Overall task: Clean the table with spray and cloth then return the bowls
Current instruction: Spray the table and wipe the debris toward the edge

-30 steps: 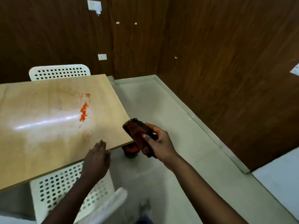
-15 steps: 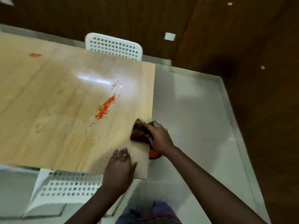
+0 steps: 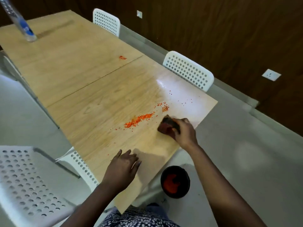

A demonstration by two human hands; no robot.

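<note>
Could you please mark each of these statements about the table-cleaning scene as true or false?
1. The right hand holds a dark cloth on the table. True.
2. The black bowl sits on the table. False: it stands on the floor beside the table's near corner, with orange bits inside.
3. Orange crumbs lie on the table to the left of the cloth. True.
4. The left hand grips the bottle. False: the left hand rests open on the table's near edge, and the bottle stands alone at the far end.
5. The chairs are black. False: the chairs are white and perforated.
</note>
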